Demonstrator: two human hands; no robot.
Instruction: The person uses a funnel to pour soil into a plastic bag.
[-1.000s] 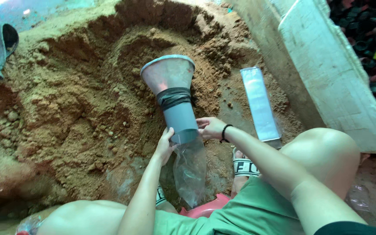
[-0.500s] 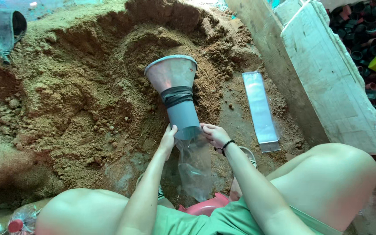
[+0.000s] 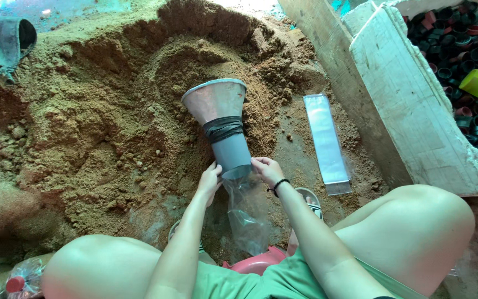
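Observation:
A grey funnel with a black band round its neck lies tilted against a heap of brown sawdust-like substrate. A clear plastic bag is fitted over the funnel's narrow end. My left hand grips the bag's mouth on the left side of the spout. My right hand, with a black band on the wrist, grips it on the right side. The bag hangs down between my knees and looks empty.
A flat stack of clear bags lies on the ground to the right. A white box of dark and red rings stands at the far right. A pink stool is under me. A filled bag with a red cap lies bottom left.
The view has shifted slightly. Both hands have stayed at the funnel's spout, adjusting the bag's mouth around it; the funnel stands a little more upright.

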